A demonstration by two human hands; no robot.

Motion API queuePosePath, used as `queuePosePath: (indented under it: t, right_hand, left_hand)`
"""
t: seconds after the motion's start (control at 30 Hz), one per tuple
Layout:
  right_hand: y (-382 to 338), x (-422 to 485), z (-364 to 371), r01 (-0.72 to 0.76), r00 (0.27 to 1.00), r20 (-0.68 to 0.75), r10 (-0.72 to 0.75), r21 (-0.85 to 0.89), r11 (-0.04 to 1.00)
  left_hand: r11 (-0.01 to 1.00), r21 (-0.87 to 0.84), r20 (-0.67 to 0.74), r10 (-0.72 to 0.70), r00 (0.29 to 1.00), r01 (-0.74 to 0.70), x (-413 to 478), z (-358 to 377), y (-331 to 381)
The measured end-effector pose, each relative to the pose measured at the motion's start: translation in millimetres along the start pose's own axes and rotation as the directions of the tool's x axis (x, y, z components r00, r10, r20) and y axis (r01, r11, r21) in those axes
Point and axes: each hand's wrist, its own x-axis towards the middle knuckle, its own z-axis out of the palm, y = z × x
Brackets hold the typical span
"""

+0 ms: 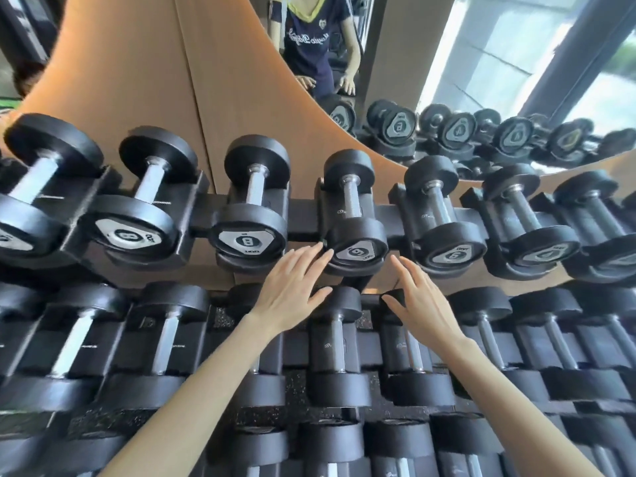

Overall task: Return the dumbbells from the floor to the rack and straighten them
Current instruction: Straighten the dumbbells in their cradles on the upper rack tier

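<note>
A black dumbbell marked 5 (354, 215) lies in its cradle on the top tier of the black rack (303, 220), chrome handle pointing away from me. My left hand (292, 287) is open, its fingertips touching the lower left rim of that dumbbell's near head. Just below and right of the same head, my right hand (421, 301) hovers open with fingers spread, holding nothing. Several other black dumbbells fill the top tier on both sides, such as one marked 6 (249, 218). More dumbbells sit on the middle tier (339, 342) under my hands.
A lower tier of dumbbells (330, 445) runs along the bottom edge. Behind the rack stand a wooden wall panel (144, 80) and a mirror (464, 98) that reflects the rack and a person in a dark shirt. Speckled rubber floor (292, 383) shows between the tiers.
</note>
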Motion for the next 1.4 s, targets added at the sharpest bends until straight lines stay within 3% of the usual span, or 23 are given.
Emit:
queuePosePath:
  t: [0.27, 0.5, 0.77, 0.9, 1.0, 1.17, 1.27, 1.33, 1.4]
  right_hand:
    - [17, 57, 13, -0.086, 0.995, 0.061, 0.082, 0.075, 0.993]
    - [42, 82, 34, -0.025, 0.997, 0.081, 0.013, 0.147, 0.989]
    - [78, 107, 61, 0.092, 0.990, 0.073, -0.118, 0.298, 0.950]
    - [78, 124, 76, 0.010, 0.990, 0.114, -0.083, 0.535, 0.845]
    - [75, 135, 84, -0.016, 0.992, 0.111, -0.062, 0.596, 0.803]
    - [69, 140, 73, 0.033, 0.990, 0.097, -0.101, 0.541, 0.840]
    - [60, 144, 55, 0.064, 0.980, 0.139, -0.142, 0.453, 0.889]
    - [53, 147, 37, 0.113, 0.967, 0.180, -0.182, 0.335, 0.935]
    - [42, 151, 19, 0.215, 0.951, 0.204, -0.234, 0.111, 0.970]
  left_hand:
    - [0.996, -0.009, 0.062, 0.088, 0.994, -0.087, 89, 28, 0]
    - [0.996, -0.014, 0.080, 0.088, 0.993, -0.087, 139, 56, 15]
    - [0.991, -0.100, -0.143, 0.075, 0.987, -0.090, 145, 78, 8]
    - [0.982, -0.159, -0.194, 0.067, 0.979, -0.099, 145, 82, 3]
    - [0.975, -0.203, -0.244, 0.040, 0.969, -0.091, 142, 83, 0]
    - [0.948, -0.307, -0.302, -0.019, 0.953, -0.079, 135, 87, -8]
    - [0.864, -0.502, -0.298, -0.146, 0.943, -0.025, 127, 90, -14]
    - [0.792, -0.610, -0.282, -0.220, 0.934, 0.002, 121, 95, -17]
    - [0.719, -0.693, -0.242, -0.315, 0.918, 0.064, 114, 104, -18]
